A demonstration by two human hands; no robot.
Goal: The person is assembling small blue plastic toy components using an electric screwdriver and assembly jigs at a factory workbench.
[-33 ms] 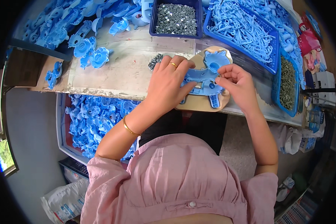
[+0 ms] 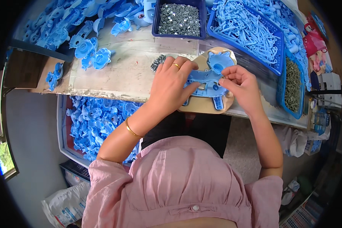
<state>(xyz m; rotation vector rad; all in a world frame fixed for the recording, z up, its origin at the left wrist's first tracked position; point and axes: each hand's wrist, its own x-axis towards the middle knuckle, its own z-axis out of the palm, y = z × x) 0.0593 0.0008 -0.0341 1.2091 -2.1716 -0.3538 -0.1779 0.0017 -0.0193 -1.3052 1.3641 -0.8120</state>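
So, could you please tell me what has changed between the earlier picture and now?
Nothing has visibly changed. The left hand still holds the blue plastic shell on the beige pad, and the right hand stays at the shell's right side, thumb and fingers close together.

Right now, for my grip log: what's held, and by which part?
The left hand holds the blue animal-shaped toy shell by its left end. The right hand is at its right edge; whether it grips cannot be told.
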